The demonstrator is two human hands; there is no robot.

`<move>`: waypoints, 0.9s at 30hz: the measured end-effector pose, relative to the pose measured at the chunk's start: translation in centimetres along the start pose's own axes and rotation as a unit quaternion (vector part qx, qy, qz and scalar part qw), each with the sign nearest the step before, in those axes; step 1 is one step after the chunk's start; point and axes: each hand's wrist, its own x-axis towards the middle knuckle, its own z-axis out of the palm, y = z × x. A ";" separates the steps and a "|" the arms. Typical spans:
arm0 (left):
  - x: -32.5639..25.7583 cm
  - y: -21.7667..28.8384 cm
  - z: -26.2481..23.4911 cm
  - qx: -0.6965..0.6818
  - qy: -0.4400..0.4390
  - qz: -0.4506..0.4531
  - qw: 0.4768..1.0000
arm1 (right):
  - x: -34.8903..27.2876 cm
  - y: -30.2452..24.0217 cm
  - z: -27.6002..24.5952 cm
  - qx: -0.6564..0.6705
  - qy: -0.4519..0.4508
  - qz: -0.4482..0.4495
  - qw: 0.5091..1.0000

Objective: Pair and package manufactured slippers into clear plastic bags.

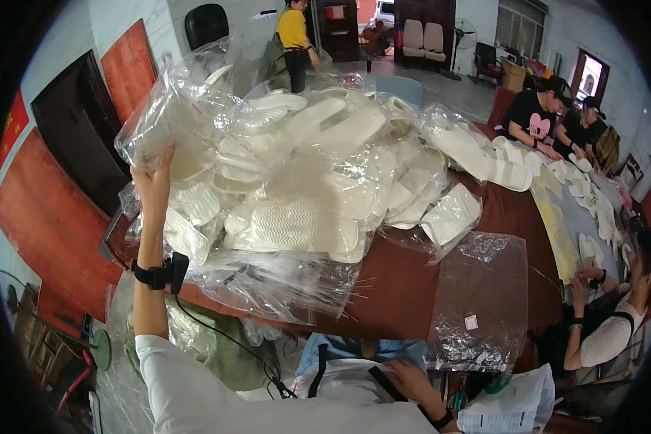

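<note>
My left hand (154, 181) is raised at the left edge of a heap of white slippers in clear plastic bags (296, 188) and grips one bagged pair of slippers (168, 134), lifting it above the pile. A black wrist strap (160, 273) with a cable sits on that forearm. My right hand (410, 380) is low near my body, below the table edge, resting on a white bag with black straps (347, 376); its fingers are partly hidden. A flat empty clear plastic bag (481, 296) lies on the dark red table (405, 289) just above that hand.
Other people sit along the table's right side among loose white slippers (513, 170); one near arm (593, 340) is at the lower right. A person in a yellow top (294, 36) stands at the back. Printed paper (510, 412) lies bottom right. Red wall panels (50, 217) are to the left.
</note>
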 end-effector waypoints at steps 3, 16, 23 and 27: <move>0.0 1.0 2.1 -0.073 0.007 0.002 0.997 | 1.3 -2.2 -1.0 0.010 0.006 -0.022 1.000; 2.0 2.7 3.3 -0.107 -0.034 -0.082 0.990 | 11.7 -13.8 -6.6 0.149 0.050 -0.170 0.973; -0.5 -10.3 -0.2 -0.059 -0.068 -0.362 0.928 | 16.6 -15.4 -6.6 0.159 0.037 -0.207 0.965; -5.0 -16.7 -1.9 -0.091 -0.009 -0.447 0.890 | 18.3 -15.6 -5.5 0.145 0.033 -0.213 0.966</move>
